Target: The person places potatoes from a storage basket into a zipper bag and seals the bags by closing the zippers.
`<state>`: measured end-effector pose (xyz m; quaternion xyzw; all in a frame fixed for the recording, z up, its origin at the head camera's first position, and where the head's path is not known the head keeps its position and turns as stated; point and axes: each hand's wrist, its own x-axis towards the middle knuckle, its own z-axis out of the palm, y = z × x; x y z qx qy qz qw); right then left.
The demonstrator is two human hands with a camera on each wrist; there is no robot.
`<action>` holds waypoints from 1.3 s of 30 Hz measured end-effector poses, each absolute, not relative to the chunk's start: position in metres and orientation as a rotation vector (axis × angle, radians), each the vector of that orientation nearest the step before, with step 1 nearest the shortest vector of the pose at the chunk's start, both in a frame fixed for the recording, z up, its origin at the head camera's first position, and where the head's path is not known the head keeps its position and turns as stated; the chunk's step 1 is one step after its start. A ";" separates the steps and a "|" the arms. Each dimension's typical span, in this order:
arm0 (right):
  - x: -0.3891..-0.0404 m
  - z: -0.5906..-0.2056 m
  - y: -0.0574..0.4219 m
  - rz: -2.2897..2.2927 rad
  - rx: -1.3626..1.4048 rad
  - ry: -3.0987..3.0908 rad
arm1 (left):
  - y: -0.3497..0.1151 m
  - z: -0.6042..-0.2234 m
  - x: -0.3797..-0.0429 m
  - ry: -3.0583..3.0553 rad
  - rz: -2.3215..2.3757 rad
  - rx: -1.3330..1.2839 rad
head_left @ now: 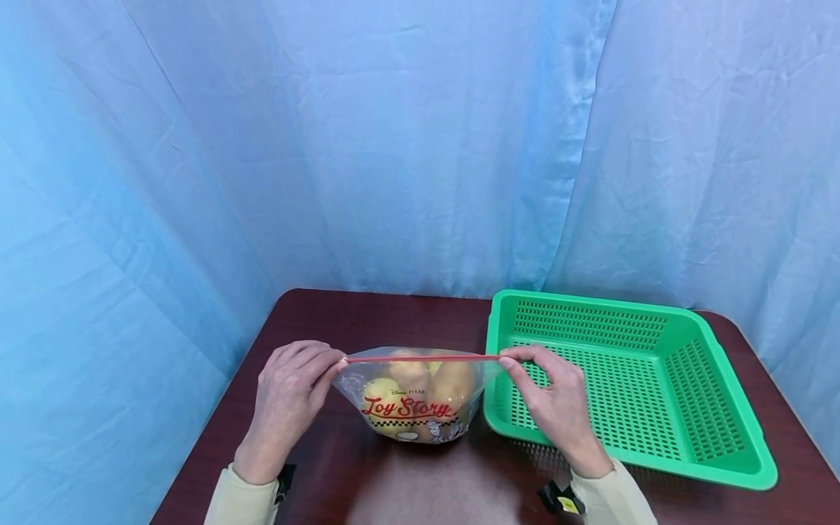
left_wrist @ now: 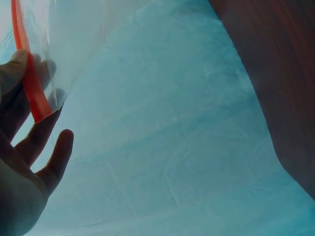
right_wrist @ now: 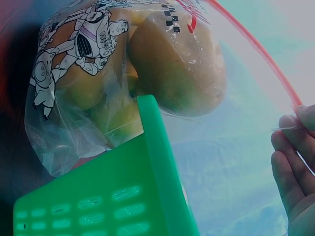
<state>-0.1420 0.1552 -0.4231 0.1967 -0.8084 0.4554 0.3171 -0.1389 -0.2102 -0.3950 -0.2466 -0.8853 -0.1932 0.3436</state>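
Observation:
A clear zip bag (head_left: 420, 419) printed with "Toy Story" stands on the table, filled with several yellow-green fruits that look like mangoes (right_wrist: 179, 64). Its red zip strip (head_left: 423, 358) runs straight and level across the top. My left hand (head_left: 292, 397) pinches the left end of the strip between thumb and fingers; in the left wrist view the red end (left_wrist: 37, 93) lies under the thumb. At the other end, my right hand (head_left: 554, 401) pinches the right corner of the bag, close over the basket's near-left rim.
A green plastic basket (head_left: 735, 379) with slotted walls sits right beside the bag, and no contents show in it. The dark wooden table (head_left: 315, 321) has rounded corners. Light blue curtains (head_left: 420, 146) hang behind it and on the left.

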 end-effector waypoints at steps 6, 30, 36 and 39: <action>-0.142 -0.424 0.155 1.209 0.519 -2.121 | -0.213 -0.395 -0.139 -2.309 -0.505 -0.634; -0.142 -0.425 0.156 1.196 0.499 -2.141 | -0.224 -0.400 -0.140 -2.267 -0.516 -0.627; -0.142 -0.425 0.155 1.195 0.485 -2.150 | -0.228 -0.401 -0.140 -2.276 -0.508 -0.610; -0.142 -0.425 0.155 1.197 0.487 -2.147 | -0.230 -0.401 -0.139 -2.293 -0.502 -0.603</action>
